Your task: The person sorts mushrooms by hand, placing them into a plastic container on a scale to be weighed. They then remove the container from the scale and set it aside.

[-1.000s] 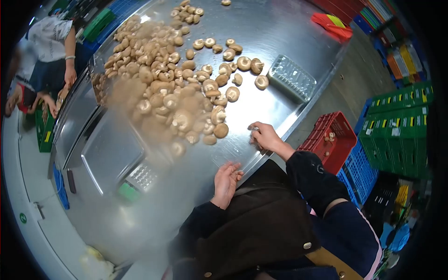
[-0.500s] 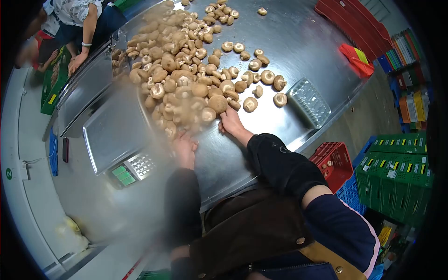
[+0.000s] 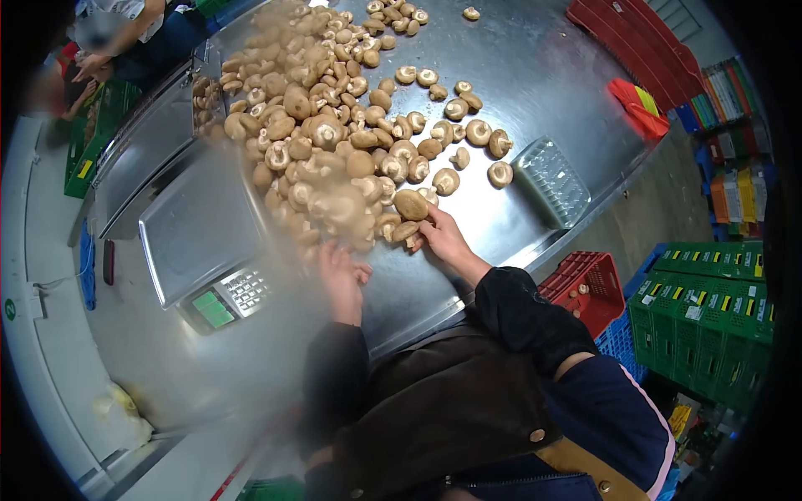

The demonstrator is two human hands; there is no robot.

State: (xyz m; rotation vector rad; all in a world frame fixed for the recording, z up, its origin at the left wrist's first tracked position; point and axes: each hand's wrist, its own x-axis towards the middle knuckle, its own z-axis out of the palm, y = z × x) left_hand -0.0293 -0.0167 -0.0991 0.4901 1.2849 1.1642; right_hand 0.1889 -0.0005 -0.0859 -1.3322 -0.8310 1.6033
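Across the metal table [image 3: 539, 88], mushrooms [image 3: 324, 131] are lying loose in a heap, and the right hand [image 3: 448, 240] is curling fingers against a broad brown cap [image 3: 410, 204] (can't tell if it's really gripping). The left hand [image 3: 341, 282], blurred, is hovering beside them, fingers parted, nothing showing in it. They're looking light, springy, easily bruised, probably not slippery; caps are inviting a gentle rim hold, stems likely tearing under force.
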